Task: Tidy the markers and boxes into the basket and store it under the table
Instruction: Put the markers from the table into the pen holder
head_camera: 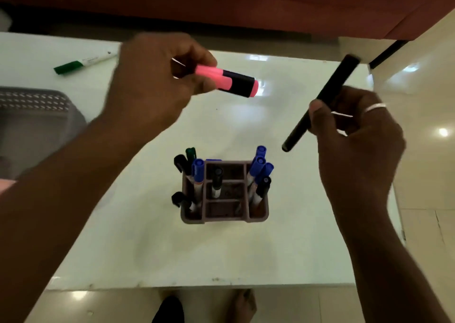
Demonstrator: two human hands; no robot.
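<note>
My left hand (152, 76) grips a pink highlighter (229, 81) with a black band, held level above the far middle of the white table (147, 248). My right hand (354, 135) holds a long black marker (322, 103) slanted above the table's right side. Below both hands, near the table's middle, stands a small brown compartment box (224, 209) with several blue, black and green markers upright in it. A green-capped white marker (83, 62) lies flat at the far left. The grey perforated basket (32, 115) sits at the left edge, partly behind my left forearm.
A dark red wall or furniture panel (246, 0) runs behind the table. Glossy floor tiles (426, 150) lie to the right and in front. A bare foot (242, 305) shows under the table's front edge.
</note>
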